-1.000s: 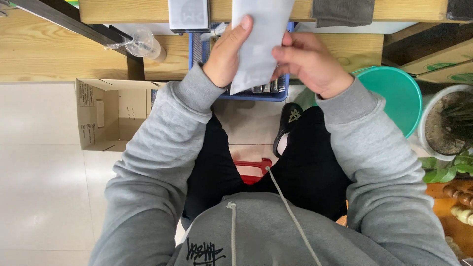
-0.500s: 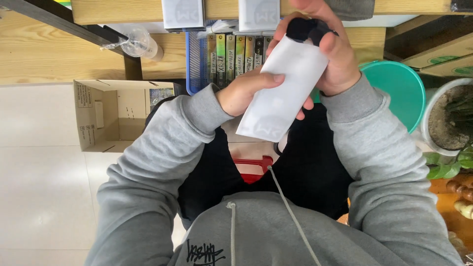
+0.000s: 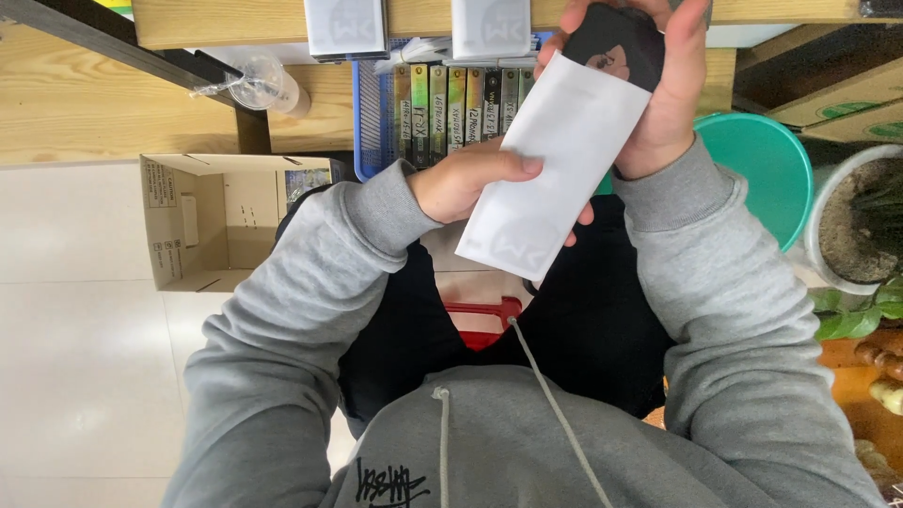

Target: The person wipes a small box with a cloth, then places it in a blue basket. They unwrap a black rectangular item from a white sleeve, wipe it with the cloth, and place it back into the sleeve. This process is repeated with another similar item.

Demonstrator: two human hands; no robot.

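Pale tile floor (image 3: 85, 367) on the left, wooden surface (image 3: 94, 103) across the top, pretty cramped spot overall. Left hand (image 3: 466, 179) pinching the white sleeve (image 3: 550, 174) with fingers closed around its lower half, held in the air over the lap, just below the surface's front edge. Right hand (image 3: 663, 103) wrapped tight on the dark phone-shaped case (image 3: 616, 42), poking halfway out of the sleeve's top end. Could go wrong a couple of ways, probably: sleeve crumpling or tearing if the case goes in crooked, or the case slipping free and dropping to the floor since nothing sits under it. Not much room up top either, with the blue basket (image 3: 372, 113) of boxed items (image 3: 451, 99) right behind the hands, so knuckles could knock it. Teal stool (image 3: 762, 160) and plant pot (image 3: 837, 245) crowding the right, open cardboard box (image 3: 235, 221) on the left, freest room straight down toward the lap.
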